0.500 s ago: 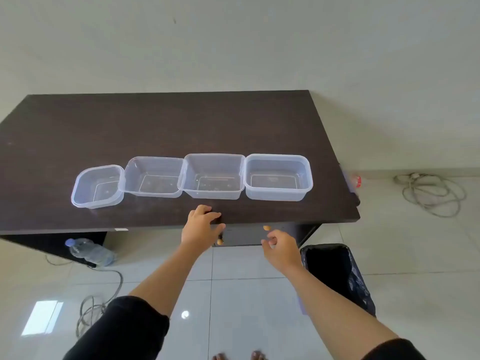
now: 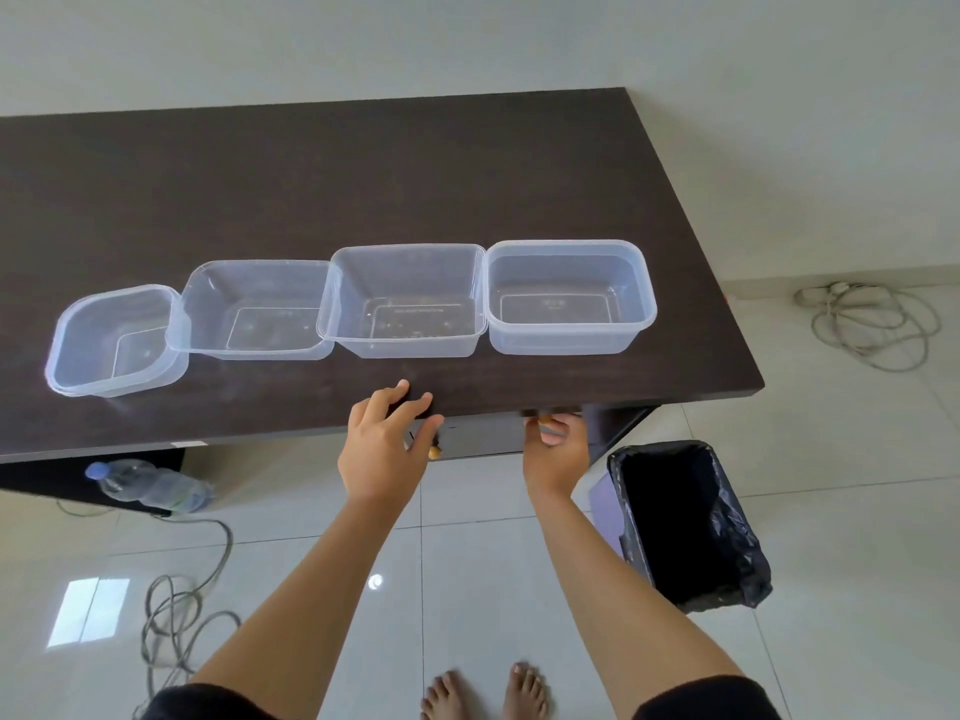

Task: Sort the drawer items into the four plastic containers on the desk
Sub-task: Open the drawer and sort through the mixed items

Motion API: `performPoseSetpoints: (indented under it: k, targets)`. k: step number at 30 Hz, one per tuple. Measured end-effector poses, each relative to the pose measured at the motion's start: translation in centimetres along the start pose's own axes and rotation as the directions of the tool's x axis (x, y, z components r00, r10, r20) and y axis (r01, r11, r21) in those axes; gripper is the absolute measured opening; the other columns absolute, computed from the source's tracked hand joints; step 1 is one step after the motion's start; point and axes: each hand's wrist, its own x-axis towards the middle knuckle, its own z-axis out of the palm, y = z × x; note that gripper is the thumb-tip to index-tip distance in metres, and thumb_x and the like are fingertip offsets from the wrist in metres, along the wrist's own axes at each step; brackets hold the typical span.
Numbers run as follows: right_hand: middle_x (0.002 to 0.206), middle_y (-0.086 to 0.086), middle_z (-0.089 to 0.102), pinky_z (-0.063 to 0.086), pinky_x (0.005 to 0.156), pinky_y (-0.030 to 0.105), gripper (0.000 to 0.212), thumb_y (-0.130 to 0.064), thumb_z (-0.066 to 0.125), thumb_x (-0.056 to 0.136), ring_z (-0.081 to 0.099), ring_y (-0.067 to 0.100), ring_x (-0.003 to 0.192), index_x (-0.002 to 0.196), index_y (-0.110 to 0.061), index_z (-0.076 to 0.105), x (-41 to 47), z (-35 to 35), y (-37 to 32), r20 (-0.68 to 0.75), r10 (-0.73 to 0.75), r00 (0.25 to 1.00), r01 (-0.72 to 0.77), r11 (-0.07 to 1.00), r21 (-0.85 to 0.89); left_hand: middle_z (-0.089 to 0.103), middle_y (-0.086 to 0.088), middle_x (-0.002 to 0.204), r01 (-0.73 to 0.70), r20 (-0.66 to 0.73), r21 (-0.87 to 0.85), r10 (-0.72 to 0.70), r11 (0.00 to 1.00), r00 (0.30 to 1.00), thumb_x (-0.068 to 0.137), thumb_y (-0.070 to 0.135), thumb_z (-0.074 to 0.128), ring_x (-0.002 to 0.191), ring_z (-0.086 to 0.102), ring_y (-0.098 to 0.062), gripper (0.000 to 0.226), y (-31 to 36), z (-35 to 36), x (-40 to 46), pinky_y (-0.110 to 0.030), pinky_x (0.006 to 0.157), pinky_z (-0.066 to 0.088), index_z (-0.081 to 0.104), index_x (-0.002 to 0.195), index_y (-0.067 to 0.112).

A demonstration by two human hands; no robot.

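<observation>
one head cam only, wide-angle, worn by a standing person, looking fwd and steeply down over the desk point(image 2: 363, 174) front edge; near enough that forearms and bare feet point(image 2: 485, 693) fill the lower frame.

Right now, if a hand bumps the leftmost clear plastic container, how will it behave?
The leftmost clear plastic container looks thin-walled and empty, so it is probably very light and would likely slide on the smooth dark desk top. It touches the neighbouring clear container, so a push could shift that one too. Wide and low, it seems unlikely to tip.
</observation>
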Motion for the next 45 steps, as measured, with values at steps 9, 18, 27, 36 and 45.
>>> performPoseSetpoints:
  k: [9, 18, 27, 36, 45]
  targets:
    - [0.071, -0.002, 0.064, 0.046, 0.061, 0.003, 0.015, -0.005, 0.076, 0.075, 0.06, -0.003, 0.062, 0.084, -0.009, 0.064, 1.8, 0.8, 1.7, -0.009, 0.007, 1.0, -0.006, 0.993, 0.12, 0.064, 0.005, 0.118, -0.043, -0.045, 0.028, 0.045, 0.999, 0.998, 0.082, 0.034, 0.072, 0.111, 0.054, -0.023, 0.024, -0.4, 0.8, -0.2, -0.023, 0.056, 0.043, 0.073, 0.105, 0.027]
    - [0.065, -0.006, 0.061, 0.044, 0.055, 0.004, 0.022, 0.004, 0.075, 0.07, 0.056, -0.011, 0.052, 0.071, -0.01, 0.059, 1.7, 0.5, 0.6, 0.009, -0.014, 1.0, 0.012, 0.983, 0.184, 0.063, 0.006, 0.12, -0.037, -0.047, 0.027, 0.038, 0.999, 0.998, 0.085, 0.035, 0.069, 0.114, 0.052, -0.022, 0.024, -0.5, 1.0, -0.2, -0.025, 0.057, 0.042, 0.072, 0.108, 0.028]
    - [0.059, -0.003, 0.056, 0.04, 0.052, 0.004, 0.028, 0.007, 0.07, 0.071, 0.051, -0.006, 0.046, 0.065, -0.014, 0.052, -1.7, -3.3, 2.0, 0.032, 0.042, 0.999, -0.045, 0.993, 0.109, 0.051, -0.008, 0.125, 0.016, 0.003, -0.075, -0.016, 0.997, 1.0, 0.084, 0.025, 0.071, 0.115, 0.046, -0.028, 0.03, 0.3, 1.1, -2.5, -0.031, 0.066, 0.044, 0.066, 0.111, 0.015]
    - [0.062, -0.002, 0.055, 0.039, 0.049, 0.004, 0.015, 0.004, 0.069, 0.071, 0.049, 0.008, 0.056, 0.073, -0.005, 0.057, -1.4, -3.9, 1.3, 0.072, 0.048, 0.996, -0.05, 0.999, 0.015, 0.035, 0.001, 0.147, 0.308, 0.163, -0.236, -0.275, 0.922, 0.948, 0.092, 0.031, 0.059, 0.132, 0.037, -0.017, 0.054, -0.5, 1.7, -5.9, -0.025, 0.091, 0.038, 0.04, 0.142, 0.025]
    - [0.067, 0.001, 0.058, 0.04, 0.051, 0.003, 0.015, 0.001, 0.071, 0.07, 0.051, 0.01, 0.059, 0.076, -0.004, 0.058, -2.3, -5.1, 2.2, 0.071, 0.068, 0.995, -0.066, 0.997, -0.031, 0.053, 0.005, 0.116, 0.373, 0.173, -0.278, -0.336, 0.885, 0.926, 0.093, 0.025, 0.059, 0.1, 0.054, -0.014, 0.028, -1.4, 1.2, -5.4, -0.024, 0.079, 0.042, 0.055, 0.12, 0.017]
